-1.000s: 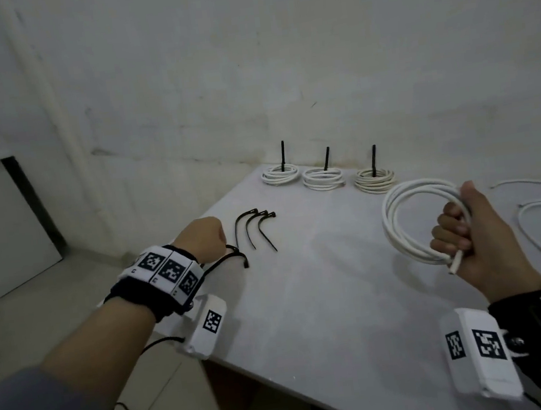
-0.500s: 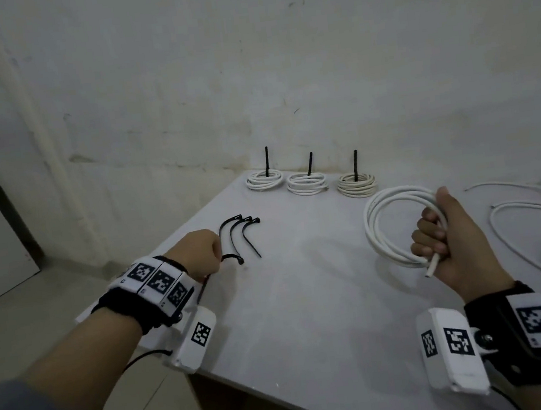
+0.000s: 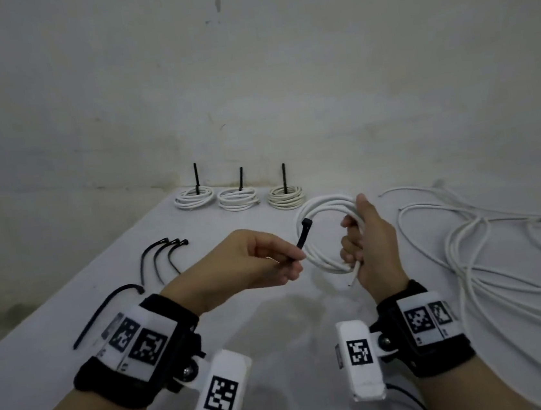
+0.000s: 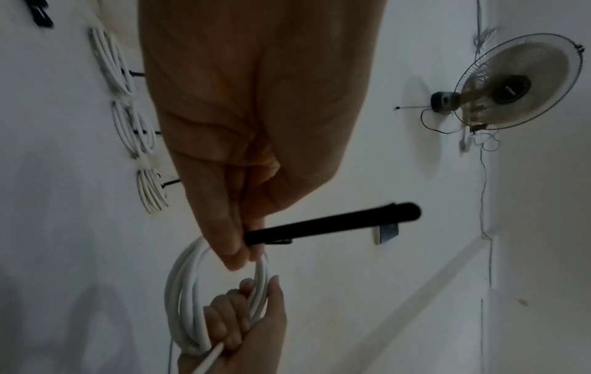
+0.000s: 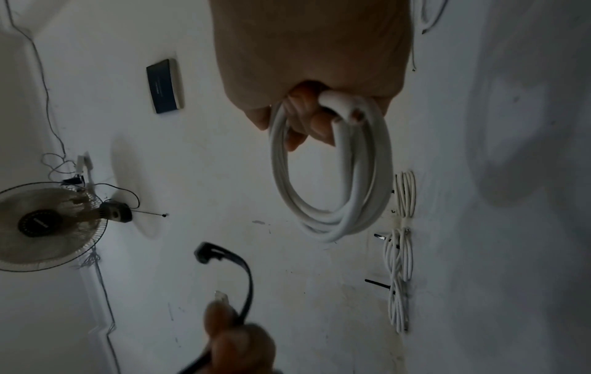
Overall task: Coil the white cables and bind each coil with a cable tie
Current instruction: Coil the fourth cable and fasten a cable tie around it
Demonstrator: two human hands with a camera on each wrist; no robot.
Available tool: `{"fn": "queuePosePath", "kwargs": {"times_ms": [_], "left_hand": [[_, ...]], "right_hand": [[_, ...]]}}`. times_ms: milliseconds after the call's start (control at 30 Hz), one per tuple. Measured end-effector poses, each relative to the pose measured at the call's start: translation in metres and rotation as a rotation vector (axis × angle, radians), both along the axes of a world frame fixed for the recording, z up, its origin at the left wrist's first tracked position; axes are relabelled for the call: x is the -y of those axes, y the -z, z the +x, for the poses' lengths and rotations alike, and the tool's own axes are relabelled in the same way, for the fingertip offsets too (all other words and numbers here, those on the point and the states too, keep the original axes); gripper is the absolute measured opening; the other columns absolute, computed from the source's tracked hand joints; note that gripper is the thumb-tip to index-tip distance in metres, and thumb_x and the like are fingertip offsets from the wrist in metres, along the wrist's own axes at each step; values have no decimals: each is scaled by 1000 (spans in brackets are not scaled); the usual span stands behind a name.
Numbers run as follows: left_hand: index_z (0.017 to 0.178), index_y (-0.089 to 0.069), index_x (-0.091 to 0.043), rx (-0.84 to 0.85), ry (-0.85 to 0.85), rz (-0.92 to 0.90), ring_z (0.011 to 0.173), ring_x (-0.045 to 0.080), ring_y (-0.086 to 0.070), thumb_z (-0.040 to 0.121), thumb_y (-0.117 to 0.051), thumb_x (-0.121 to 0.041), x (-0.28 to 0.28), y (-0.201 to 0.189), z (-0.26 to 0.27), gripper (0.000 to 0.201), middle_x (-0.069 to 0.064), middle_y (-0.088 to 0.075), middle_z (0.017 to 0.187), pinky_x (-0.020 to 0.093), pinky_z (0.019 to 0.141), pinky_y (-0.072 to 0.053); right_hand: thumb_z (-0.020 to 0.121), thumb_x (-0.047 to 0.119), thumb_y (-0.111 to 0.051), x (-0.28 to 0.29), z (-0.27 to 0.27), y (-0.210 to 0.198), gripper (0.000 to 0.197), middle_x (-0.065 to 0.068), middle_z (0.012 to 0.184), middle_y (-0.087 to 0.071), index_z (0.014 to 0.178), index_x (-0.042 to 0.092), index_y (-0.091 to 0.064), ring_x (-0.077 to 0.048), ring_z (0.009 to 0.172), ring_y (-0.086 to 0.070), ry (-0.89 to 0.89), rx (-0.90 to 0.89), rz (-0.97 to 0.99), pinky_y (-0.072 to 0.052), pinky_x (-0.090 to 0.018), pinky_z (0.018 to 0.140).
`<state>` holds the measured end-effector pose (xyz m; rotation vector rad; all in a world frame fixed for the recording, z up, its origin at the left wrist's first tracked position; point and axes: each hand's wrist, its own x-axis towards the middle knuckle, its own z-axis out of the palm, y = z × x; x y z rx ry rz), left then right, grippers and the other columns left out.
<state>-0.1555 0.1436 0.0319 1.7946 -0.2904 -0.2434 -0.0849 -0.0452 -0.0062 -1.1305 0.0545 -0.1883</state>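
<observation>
My right hand point(image 3: 366, 244) grips a white cable coil point(image 3: 322, 256) and holds it upright above the table; the coil point(image 5: 332, 192) hangs from the curled fingers, with a loose cable end point(image 3: 354, 274) poking out below the fist. My left hand point(image 3: 268, 259) pinches a black cable tie point(image 3: 304, 237) between thumb and fingertips, its head raised just in front of the coil's left side. That cable tie point(image 4: 332, 224) juts out from the left fingertips next to the coil point(image 4: 191, 291). In the right wrist view the tie point(image 5: 238, 273) curves up from the left hand's fingers.
Three bound coils point(image 3: 239, 199) with upright black ties stand in a row at the table's far edge. Three spare black ties point(image 3: 164, 257) lie at the left, one more point(image 3: 106, 313) near my left wrist. Loose white cables point(image 3: 489, 247) sprawl on the right. The table edge point(image 3: 71, 301) runs along the left.
My left hand lifted a black tie from the table's left side and carried it right, up to the coil. The right hand kept its grip on the coil.
</observation>
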Motion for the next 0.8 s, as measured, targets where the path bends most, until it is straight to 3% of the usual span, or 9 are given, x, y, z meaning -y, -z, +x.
{"fn": "queuePosePath", "kwargs": {"times_ms": [67,200,300,467,600,800], "left_hand": [[93,-72,-9,86,7,21,83,13,-69,82,-66,5,8,5,2,19,9,-73,86,22,80,-55],[77,-75,-13,224,-162,-27,66,12,-62,77,-73,-11,20,16,9,3,3,-71,71,22,66,-54],[73,-76,-17,395,-262,49,61,13,-58,66,-74,-33,21,19,18,17,3,-70,74,29,60,-53],[75,-75,-13,416,-229,16,68,12,-64,73,-76,-8,25,9,24,5,5,-73,75,24,66,-54],[77,-75,-14,352,-130,104,67,12,-64,77,-74,-7,30,4,26,8,4,-72,74,24,69,-55],[75,-74,-15,486,-48,214,75,9,-69,77,-71,3,39,-5,26,19,-5,-74,76,15,75,-52]], "right_hand": [[97,42,-47,1,0,-1,47,4,39,-24,64,8,-48,-10,30,-21,-2,5,1,-21,-18,36],[96,42,-47,4,1,-1,48,4,38,-24,64,8,-49,-10,29,-21,-5,3,19,-21,-18,35],[96,42,-47,5,2,0,48,4,39,-24,63,8,-50,-11,30,-21,1,-3,24,-21,-18,35],[96,40,-48,4,1,-1,46,2,41,-25,64,7,-51,-11,32,-21,47,28,11,-21,-19,37],[97,38,-49,3,-2,-3,42,2,40,-28,68,7,-52,-12,32,-25,100,97,-23,-25,-20,38],[96,34,-51,-3,-7,-1,35,4,41,-38,71,10,-55,-13,33,-32,115,270,-230,-30,-21,36]]}}
